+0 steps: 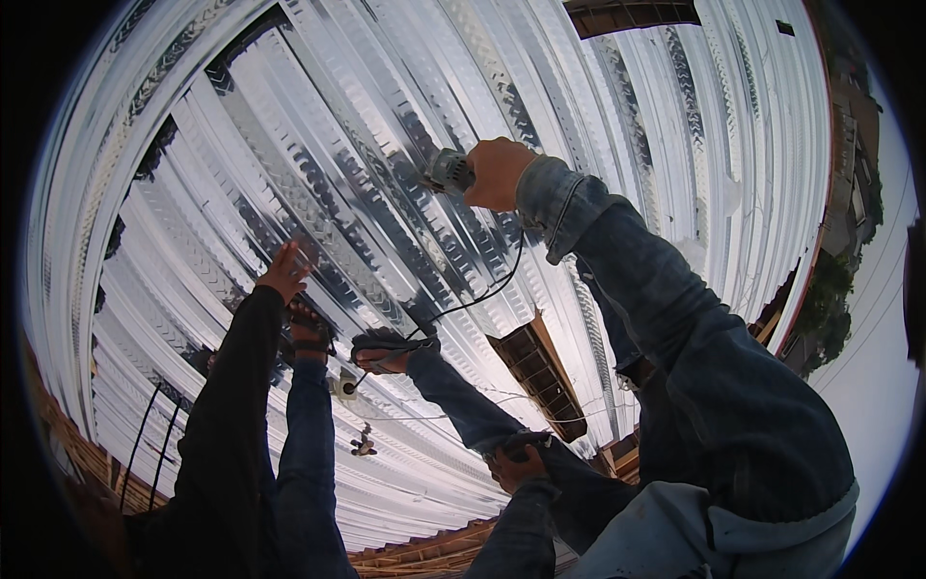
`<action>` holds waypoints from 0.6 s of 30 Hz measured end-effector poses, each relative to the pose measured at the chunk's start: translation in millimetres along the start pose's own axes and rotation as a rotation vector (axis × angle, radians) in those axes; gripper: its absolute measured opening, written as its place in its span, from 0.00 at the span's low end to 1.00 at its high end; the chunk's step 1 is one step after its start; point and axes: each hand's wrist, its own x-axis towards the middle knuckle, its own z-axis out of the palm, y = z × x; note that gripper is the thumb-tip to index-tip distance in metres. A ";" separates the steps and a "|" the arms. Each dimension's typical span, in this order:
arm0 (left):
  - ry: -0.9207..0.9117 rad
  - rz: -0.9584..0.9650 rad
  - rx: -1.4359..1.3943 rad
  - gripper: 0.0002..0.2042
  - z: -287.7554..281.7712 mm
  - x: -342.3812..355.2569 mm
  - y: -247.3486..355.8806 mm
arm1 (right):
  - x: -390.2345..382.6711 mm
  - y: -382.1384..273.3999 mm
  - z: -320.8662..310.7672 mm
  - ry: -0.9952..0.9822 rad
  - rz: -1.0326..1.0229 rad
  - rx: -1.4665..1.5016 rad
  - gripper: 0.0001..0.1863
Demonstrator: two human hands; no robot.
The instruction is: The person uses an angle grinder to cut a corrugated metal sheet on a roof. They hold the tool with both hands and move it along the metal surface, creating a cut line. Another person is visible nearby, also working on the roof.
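Note:
My right hand [500,176], in a rolled denim cuff, grips a grey power tool [449,172] over ribbed silver metal sheets [338,174]. A black cord [482,299] runs from the tool toward the sandalled feet below. Low in the middle, my left hand [516,465], also in denim, has its fingers curled on a dark trouser leg [463,410]; part of the hand is hidden. At left, a co-worker's black-sleeved arm [222,405] reaches up, its blurred hand [285,272] spread over the sheeting.
An opening [535,372] in the sheets shows wooden framing, with another at the top [632,14]. A small boxy object [344,386] and thin wires lie near the feet. Black rods [140,444] stand at lower left. The roof's red edge is at right, with trees [830,318] beyond.

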 end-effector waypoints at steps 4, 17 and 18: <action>0.000 -0.250 -0.220 0.31 73.9 -143.6 24.3 | 1.3 0.9 -0.7 0.018 0.015 0.010 0.18; -0.062 -0.362 -0.355 0.35 123.2 -200.4 28.7 | 4.7 4.0 -0.8 0.016 0.033 0.012 0.17; -0.056 -0.358 -0.351 0.35 122.3 -200.6 29.5 | 4.7 4.2 -0.8 0.013 0.036 0.014 0.17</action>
